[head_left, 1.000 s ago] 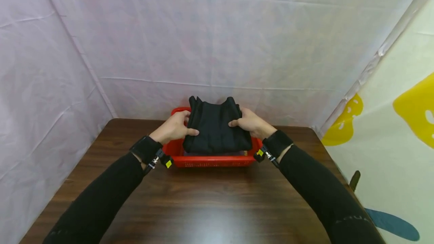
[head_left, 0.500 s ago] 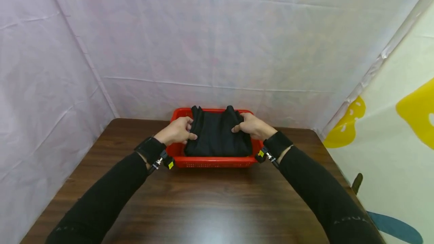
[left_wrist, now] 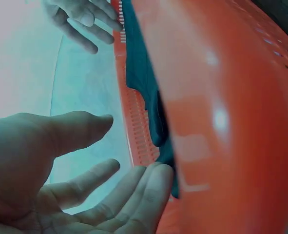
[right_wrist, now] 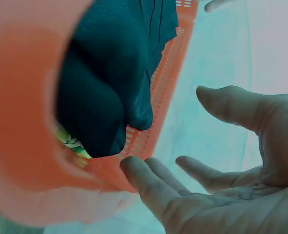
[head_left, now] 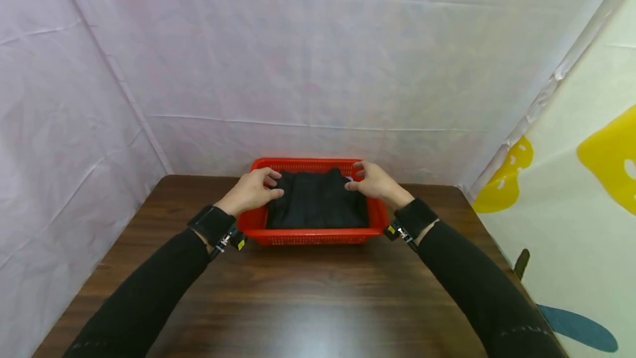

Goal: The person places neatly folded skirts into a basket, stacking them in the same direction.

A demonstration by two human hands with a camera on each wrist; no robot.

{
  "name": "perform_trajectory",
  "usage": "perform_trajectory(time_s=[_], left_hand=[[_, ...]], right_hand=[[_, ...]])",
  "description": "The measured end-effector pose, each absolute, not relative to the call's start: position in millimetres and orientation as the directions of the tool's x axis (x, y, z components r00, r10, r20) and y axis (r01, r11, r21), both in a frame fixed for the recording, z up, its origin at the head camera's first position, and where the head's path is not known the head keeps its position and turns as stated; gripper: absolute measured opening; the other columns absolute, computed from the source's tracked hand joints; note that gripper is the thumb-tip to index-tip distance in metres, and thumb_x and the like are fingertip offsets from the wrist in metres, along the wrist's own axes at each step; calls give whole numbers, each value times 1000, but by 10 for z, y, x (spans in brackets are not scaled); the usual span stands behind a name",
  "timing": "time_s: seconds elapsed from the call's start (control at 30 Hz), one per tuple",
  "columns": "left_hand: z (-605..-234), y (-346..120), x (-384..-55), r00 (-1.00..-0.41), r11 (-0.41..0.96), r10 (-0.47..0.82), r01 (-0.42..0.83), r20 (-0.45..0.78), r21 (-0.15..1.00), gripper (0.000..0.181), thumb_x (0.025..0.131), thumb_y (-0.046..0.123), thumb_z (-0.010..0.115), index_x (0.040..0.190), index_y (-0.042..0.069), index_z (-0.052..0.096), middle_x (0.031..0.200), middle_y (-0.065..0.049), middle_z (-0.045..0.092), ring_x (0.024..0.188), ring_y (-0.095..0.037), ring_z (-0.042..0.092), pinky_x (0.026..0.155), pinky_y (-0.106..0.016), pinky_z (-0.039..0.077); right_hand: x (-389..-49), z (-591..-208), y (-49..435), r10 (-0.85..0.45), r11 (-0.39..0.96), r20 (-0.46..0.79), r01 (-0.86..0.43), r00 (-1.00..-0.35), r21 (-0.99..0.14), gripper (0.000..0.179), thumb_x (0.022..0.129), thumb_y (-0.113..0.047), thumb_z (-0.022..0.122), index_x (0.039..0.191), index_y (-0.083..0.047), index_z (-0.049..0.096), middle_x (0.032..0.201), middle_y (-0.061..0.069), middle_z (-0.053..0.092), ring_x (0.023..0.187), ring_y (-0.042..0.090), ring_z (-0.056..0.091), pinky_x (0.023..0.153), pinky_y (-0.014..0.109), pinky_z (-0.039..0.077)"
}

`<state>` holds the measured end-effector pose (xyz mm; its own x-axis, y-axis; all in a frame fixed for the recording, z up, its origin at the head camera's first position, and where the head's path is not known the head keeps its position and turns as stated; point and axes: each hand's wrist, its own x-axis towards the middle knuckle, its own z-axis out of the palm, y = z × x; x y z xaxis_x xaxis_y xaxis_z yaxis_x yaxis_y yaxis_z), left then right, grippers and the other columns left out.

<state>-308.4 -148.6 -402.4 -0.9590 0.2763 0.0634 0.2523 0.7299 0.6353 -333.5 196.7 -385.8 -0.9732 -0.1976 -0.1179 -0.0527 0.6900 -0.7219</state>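
A folded black cloth [head_left: 318, 200] lies inside a red plastic basket [head_left: 318, 236] with slotted walls. At the basket's left side is my left hand [head_left: 250, 191], its fingers spread and holding nothing; in the left wrist view its fingertips [left_wrist: 158, 180] come close to the cloth's edge, and contact is hard to tell. Over the right side, my right hand [head_left: 376, 184] is likewise spread, apart from the cloth in the right wrist view. Under the cloth, something yellow and green patterned [right_wrist: 73, 144] peeks out there, mostly hidden.
The basket stands near the back edge of a dark wooden table [head_left: 308, 297]. Right behind it hangs a pale fabric wall [head_left: 318, 70]. Another fabric wall with yellow shapes [head_left: 502, 181] borders the right side.
Both hands lowered the black cloth into the basket. They have since let go of it and moved slightly apart, and the cloth now lies lower and flatter.
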Motion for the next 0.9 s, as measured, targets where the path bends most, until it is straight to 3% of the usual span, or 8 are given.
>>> perform_trajectory(time_s=[0.33, 0.57, 0.9], left_hand=[[-4034, -1602, -3076, -942, 722, 292, 331, 166, 608, 41, 115, 21, 74, 152, 3, 72, 141, -23, 80, 126, -42, 80, 107, -58, 67], [-4078, -1763, -3044, -933, 722, 272, 360, 236, 591, 38, 117, 24, 72, 150, 6, 74, 142, -21, 81, 124, -42, 79, 99, -58, 69], [-4201, -2044, -2956, -900, 767, 336, 433, 279, 474, 49, 114, 27, 77, 154, -1, 71, 148, -27, 70, 134, -48, 69, 114, -67, 60]], right_hand=[[-3284, -3983, 2163, -283, 651, 33, -217, -959, -727, 63, 119, -26, 70, 174, -5, 48, 174, 25, 56, 154, 48, 62, 124, 64, 57], [-3269, -4059, 2349, -305, 651, 205, -361, -930, -667, 60, 119, -24, 70, 171, -1, 52, 171, 27, 59, 156, 49, 61, 131, 67, 50], [-3182, -4269, 2661, -328, 682, 244, -407, -913, -608, 71, 117, -41, 73, 174, -5, 49, 178, 24, 53, 160, 52, 57, 132, 70, 47]])
